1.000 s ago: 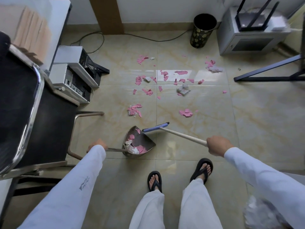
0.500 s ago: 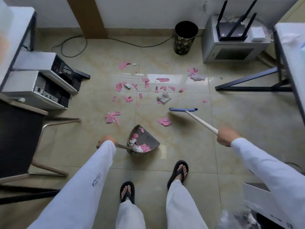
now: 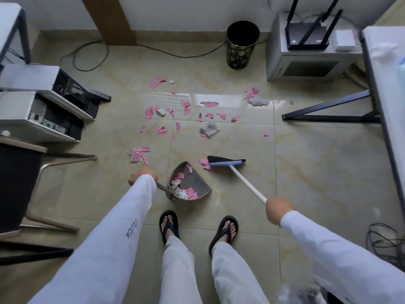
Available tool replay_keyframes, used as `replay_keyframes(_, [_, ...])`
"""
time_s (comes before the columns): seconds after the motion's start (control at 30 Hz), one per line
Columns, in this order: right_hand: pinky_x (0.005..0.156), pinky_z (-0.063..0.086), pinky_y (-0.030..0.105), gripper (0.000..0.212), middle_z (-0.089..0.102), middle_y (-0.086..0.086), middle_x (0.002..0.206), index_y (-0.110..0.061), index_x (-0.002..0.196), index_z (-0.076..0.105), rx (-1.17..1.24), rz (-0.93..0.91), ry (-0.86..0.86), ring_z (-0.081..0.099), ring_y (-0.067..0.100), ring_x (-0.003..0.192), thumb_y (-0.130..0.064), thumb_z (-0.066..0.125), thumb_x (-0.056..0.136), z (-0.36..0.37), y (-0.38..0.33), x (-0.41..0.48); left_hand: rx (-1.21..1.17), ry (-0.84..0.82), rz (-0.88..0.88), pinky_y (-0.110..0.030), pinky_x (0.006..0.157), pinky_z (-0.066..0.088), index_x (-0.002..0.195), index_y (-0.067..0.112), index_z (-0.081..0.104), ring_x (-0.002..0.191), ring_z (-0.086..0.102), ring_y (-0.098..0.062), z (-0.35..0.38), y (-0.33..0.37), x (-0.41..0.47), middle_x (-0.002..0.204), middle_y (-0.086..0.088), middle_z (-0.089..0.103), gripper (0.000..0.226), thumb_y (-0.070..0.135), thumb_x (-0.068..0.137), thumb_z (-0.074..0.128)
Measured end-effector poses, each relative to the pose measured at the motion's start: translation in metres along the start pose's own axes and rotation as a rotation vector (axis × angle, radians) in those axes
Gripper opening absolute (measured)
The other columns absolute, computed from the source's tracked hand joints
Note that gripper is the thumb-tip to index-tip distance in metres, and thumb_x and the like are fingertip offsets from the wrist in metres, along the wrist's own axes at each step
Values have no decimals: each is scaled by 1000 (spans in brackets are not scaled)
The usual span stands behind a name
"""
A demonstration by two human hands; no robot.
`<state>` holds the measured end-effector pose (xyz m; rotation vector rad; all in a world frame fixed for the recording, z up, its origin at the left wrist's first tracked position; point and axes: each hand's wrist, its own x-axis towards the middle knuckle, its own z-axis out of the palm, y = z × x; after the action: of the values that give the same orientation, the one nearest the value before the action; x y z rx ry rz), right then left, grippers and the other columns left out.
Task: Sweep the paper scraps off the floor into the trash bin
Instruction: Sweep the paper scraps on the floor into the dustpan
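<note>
Pink and white paper scraps [image 3: 186, 119] lie scattered over the beige tiled floor. My left hand [image 3: 142, 175] grips the handle of a grey dustpan [image 3: 194, 181], which rests on the floor and holds several scraps. My right hand [image 3: 278, 210] grips the white handle of a broom [image 3: 226, 161]. Its blue head with black bristles sits on the floor just right of the dustpan's mouth, against a small pink scrap [image 3: 205, 163]. The black trash bin [image 3: 242, 43] stands upright by the back wall.
Computer cases [image 3: 43, 106] lie at the left, with a chair [image 3: 19, 183] in front of them. A grey cabinet [image 3: 311, 62] carrying a router stands at the back right. A table's dark leg [image 3: 328, 110] crosses the right side. Cables [image 3: 383, 244] lie at the lower right.
The broom head swung out from the dustpan toward the far scraps, then came back with a pink scrap close to the dustpan's mouth. The dustpan stayed put.
</note>
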<state>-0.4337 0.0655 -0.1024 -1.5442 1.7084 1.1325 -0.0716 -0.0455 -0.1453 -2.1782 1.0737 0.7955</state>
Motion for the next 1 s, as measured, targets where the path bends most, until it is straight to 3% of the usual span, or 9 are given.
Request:
replay_keyframes(0.13, [84,48,26,39,61,2,124,-15,132,51,-73,-101,-1,61,21,111,-9,37,96,3,-7,-2,17,45,6,-27,71,40,97,13,66,92,59,-24,-6,9,-1,100,-6,64,20,11,89,49])
replay_keyframes(0.23, [77,46,29,36,62,6,118,-13,127,53,-40,-152,17,61,24,100,-9,38,95,-7,-3,1,22,44,1,-28,71,40,92,13,62,88,55,-23,-5,13,0,105,-7,64,15,12,90,47])
replay_keyframes(0.37, [69,42,28,28,54,3,92,-12,119,56,-4,-146,65,53,24,82,-13,43,93,-29,14,4,-4,50,17,-28,72,42,95,12,65,99,62,-25,-4,5,-1,105,-9,65,17,12,89,49])
replay_keyframes(0.47, [69,43,28,27,50,4,88,-11,116,56,-18,-121,108,51,25,80,-15,45,92,-41,25,2,-20,42,32,-27,70,41,91,13,62,99,63,-24,-5,-3,-2,110,-8,68,13,11,88,49])
replay_keyframes(0.67, [69,41,26,28,60,7,94,-11,114,56,-6,-31,166,58,27,87,-10,42,90,-55,25,-3,-18,69,27,-27,71,43,102,13,68,102,63,-23,-3,-5,-6,110,-6,67,22,12,89,50])
replay_keyframes(0.77, [72,45,27,33,64,5,104,-12,121,57,-21,10,156,62,25,94,-8,41,91,-48,6,-1,3,68,32,-26,69,42,101,13,69,94,63,-22,-2,-5,-8,109,-5,67,23,11,89,50])
replay_keyframes(0.87, [80,49,27,36,64,3,117,-13,128,53,-50,-12,104,64,22,100,-10,39,95,-30,-18,-2,0,78,30,-26,70,42,102,14,70,86,57,-23,-1,-9,-5,110,-5,66,24,12,90,49])
replay_keyframes(0.93, [77,48,26,37,63,3,119,-12,130,51,-52,-51,31,62,21,91,-9,38,96,-14,-30,-6,-1,88,26,-26,71,42,102,13,69,83,53,-23,0,-10,-5,109,-5,66,24,11,90,49])
replay_keyframes(1.0, [77,48,25,38,62,4,120,-10,131,50,-61,-87,-28,64,21,95,-8,38,96,2,-39,-11,-8,94,25,-27,72,42,104,12,69,85,55,-24,2,-12,-3,110,-6,66,23,12,91,49])
